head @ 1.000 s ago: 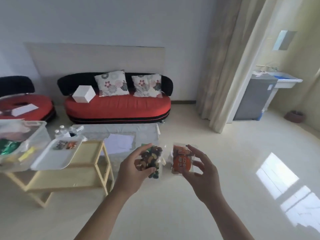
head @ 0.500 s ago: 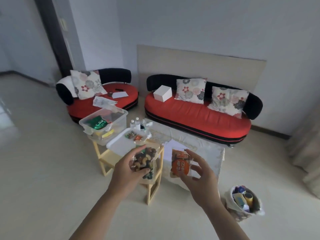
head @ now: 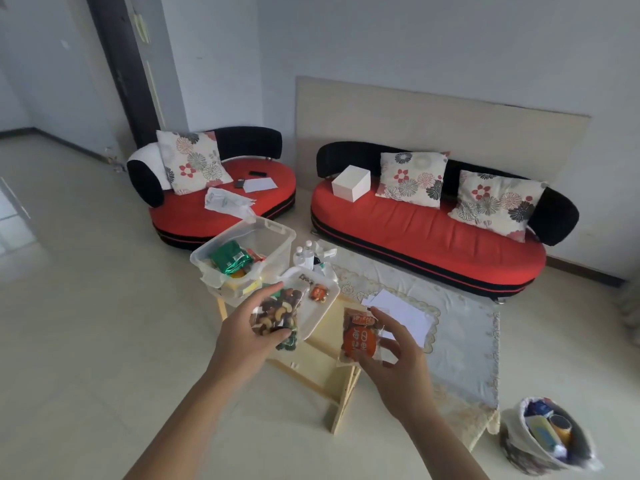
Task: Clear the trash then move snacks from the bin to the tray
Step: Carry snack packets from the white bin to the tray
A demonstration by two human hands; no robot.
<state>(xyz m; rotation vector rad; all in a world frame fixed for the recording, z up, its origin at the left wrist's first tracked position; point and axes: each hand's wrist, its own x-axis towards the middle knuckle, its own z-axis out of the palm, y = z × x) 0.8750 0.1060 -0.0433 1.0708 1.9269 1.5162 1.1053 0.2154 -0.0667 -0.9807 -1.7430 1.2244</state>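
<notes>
Packets likely light, soft, slippery: left grip (head: 242, 336) clasps nut packet (head: 277, 313); right grip (head: 398, 368) pinches orange packet (head: 358, 337) by its edges.

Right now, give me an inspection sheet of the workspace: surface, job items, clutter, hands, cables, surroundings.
Surface: small wooden table, carrying the clear bin and white tray.
Job's things: bin holds a green packet and other packets; tray holds two small snacks.
Clutter: bottles behind the tray; white papers on the cloth-covered low table; lined waste basket on the floor, with items inside.
Grippers: left hand grips a mixed-nut packet; right hand pinches an orange packet.
Cables: nothing seen.
Surroundings: red sofa with white box and cushions; red chair with papers; tiled floor.
</notes>
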